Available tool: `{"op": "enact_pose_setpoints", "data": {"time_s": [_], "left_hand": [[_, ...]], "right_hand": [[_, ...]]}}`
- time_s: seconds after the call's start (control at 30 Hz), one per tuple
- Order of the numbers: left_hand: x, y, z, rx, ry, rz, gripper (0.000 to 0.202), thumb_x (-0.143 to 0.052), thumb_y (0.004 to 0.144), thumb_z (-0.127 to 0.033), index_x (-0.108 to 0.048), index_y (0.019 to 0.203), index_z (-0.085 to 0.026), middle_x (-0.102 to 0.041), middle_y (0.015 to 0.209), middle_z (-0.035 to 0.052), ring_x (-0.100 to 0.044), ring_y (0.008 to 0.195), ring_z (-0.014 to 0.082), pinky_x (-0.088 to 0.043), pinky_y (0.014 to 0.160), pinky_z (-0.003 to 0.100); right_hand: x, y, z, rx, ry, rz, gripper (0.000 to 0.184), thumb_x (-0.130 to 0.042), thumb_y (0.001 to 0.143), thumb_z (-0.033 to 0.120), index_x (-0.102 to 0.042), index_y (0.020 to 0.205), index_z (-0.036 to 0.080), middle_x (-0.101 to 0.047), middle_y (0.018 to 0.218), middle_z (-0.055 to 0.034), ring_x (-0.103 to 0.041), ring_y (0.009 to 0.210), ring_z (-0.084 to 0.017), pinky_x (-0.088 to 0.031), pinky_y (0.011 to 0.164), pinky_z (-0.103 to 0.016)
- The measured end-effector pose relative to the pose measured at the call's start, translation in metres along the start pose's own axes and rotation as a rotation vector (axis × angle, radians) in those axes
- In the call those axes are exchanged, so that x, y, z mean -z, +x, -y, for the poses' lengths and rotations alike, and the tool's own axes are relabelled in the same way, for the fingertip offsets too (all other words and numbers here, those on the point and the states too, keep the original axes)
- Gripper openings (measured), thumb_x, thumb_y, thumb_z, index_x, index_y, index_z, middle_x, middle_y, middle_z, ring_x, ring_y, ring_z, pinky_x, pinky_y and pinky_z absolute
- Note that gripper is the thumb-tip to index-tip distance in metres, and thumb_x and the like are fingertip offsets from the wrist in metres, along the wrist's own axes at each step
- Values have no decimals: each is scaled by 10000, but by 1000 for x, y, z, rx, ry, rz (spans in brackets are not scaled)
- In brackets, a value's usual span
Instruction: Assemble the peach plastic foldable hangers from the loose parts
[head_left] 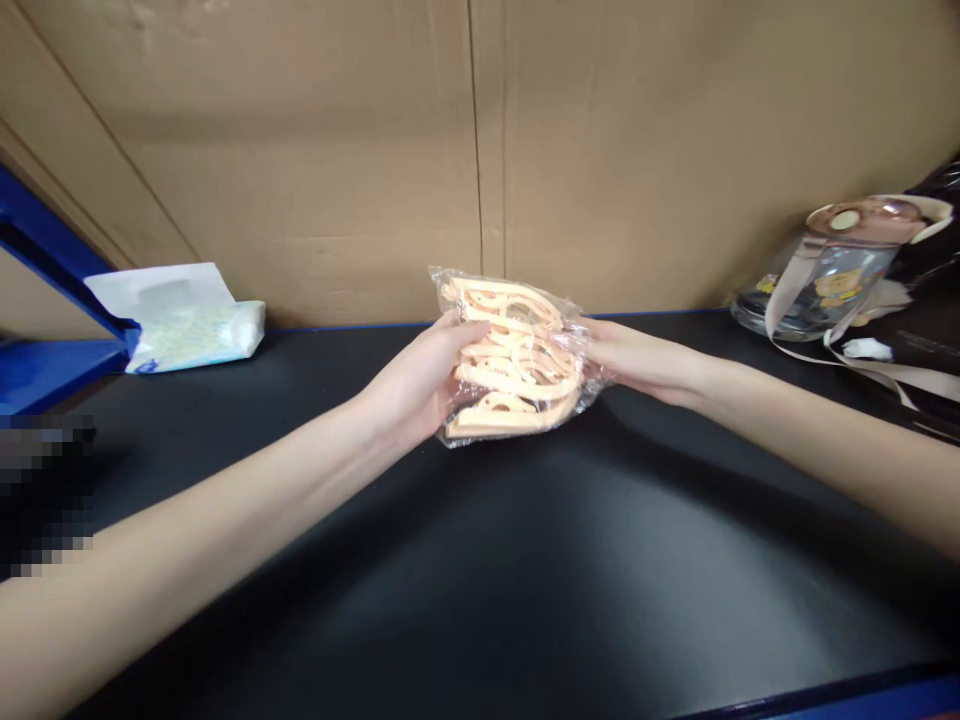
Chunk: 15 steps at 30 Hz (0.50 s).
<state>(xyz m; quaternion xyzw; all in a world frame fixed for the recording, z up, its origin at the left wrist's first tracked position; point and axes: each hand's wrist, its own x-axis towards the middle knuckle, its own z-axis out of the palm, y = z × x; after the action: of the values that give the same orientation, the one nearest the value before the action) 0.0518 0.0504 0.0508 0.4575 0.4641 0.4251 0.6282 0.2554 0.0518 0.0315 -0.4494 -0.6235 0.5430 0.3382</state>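
Note:
A clear plastic bag of peach-coloured plastic pieces is held up over the black tabletop. The pieces have curved bars and look like folded clothes hangers stacked one above another. My left hand grips the bag's left side, thumb across the front and the other fingers mostly hidden behind. On the opposite side, my right hand is closed on the bag's right edge, its fingertips partly hidden by the crinkled film.
A pack of tissues with one sheet pulled up lies at the back left. At the back right stands a clear drinking bottle with a strap, beside a crumpled white tissue. A cardboard wall closes off the tabletop's far edge.

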Motion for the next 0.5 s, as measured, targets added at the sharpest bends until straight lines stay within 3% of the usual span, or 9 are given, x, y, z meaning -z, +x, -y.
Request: {"op": "enact_pose_setpoints", "data": {"time_s": [0.1,0.23,0.37,0.5], "left_hand": [[8,-26,9,36,-1,62,291,-583,854,-241,-611,1142,-214,-752,971,75,-717,901,264,-599,789,393],[26,-48,22,97,55,153,358,-481,903,-423,-669,1126,-215,-741,1031,116,-692,990,313,-612,771,437],[58,-61,21,12,197,32,378,-554,857,-488,-689,1143,-280,-718,1117,104,-656,1073,329,-619,774,462],[120,-59,-12,-19,400,-179,511,-665,734,-584,-689,1141,-275,-707,1159,123,-624,1084,429,-565,781,569]], "right_hand": [[-16,-18,0,38,73,81,539,-756,763,383,-585,1265,287,-672,1231,-38,-651,1054,-218,-548,934,-383],[-36,-38,-6,-24,209,86,603,-772,748,316,-541,1304,276,-646,1278,-58,-661,1058,-237,-543,953,-426],[-45,-52,-12,-69,260,7,587,-762,763,318,-513,1285,222,-652,1256,-92,-658,1081,-236,-532,974,-430],[-45,-58,-15,-74,171,-78,521,-768,753,332,-535,1203,207,-675,1206,-80,-663,1065,-214,-558,925,-362]]}}
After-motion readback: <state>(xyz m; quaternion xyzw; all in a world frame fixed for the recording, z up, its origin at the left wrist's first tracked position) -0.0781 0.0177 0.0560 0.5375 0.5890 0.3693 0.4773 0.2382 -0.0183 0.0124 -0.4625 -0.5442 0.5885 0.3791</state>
